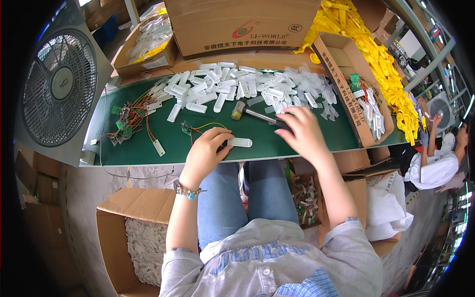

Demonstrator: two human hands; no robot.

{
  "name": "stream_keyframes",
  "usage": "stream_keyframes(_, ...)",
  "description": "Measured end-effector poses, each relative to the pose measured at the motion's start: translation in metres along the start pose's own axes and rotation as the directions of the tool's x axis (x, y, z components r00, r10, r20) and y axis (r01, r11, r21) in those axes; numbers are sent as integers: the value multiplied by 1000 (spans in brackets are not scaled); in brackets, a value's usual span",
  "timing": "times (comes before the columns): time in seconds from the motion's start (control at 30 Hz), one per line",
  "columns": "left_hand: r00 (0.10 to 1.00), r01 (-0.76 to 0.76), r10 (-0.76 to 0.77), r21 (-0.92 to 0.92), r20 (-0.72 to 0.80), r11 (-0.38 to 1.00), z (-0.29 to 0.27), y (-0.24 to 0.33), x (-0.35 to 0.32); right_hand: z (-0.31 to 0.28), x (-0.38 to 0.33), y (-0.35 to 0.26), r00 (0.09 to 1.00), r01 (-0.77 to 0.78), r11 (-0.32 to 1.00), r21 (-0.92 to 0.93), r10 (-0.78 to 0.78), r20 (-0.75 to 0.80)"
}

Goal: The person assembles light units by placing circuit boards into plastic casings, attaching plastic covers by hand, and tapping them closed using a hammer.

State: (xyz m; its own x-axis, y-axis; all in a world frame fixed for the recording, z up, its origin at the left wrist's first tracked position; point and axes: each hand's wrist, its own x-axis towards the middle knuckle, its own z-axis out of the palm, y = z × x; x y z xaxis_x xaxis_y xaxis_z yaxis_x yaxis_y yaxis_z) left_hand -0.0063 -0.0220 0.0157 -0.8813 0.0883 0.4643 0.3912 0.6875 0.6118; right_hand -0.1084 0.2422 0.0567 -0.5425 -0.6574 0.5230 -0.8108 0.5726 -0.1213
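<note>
My left hand (208, 148) is closed at the near edge of the green table, pinching the end of a narrow, pale plastic casing (241, 142). Beside it lies a small green circuit board (186, 128), whose red and yellow wires run to the fingers. Something dark shows under the fingertips, too covered to name. My right hand (303, 132) hovers at the black grip of a hammer (260, 116), thumb and fingers apart on either side of it. The hammer has a metal shaft and a yellowish striking face; its head points left, toward the pile of casings.
White and clear casings (217, 86) heap along the table's back. Wired circuit boards (126, 121) tangle at left, near a fan (62, 86). An open carton (341, 89) and yellow plastic parts (381, 64) stand right. A carton of white pieces (146, 247) sits below left.
</note>
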Motion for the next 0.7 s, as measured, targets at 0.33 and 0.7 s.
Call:
stream_keyframes(0.33, 960, -139, 151, 66, -234, 988, 0, 1, -4, 68, 43, -50, 936, 348, 925, 155, -353, 3)
stream_keyframes(0.7, 969, -15, 49, 141, -242, 990, 0, 0, -5, -89, 112, 68, 877, 214, 911, -353, -338, -341)
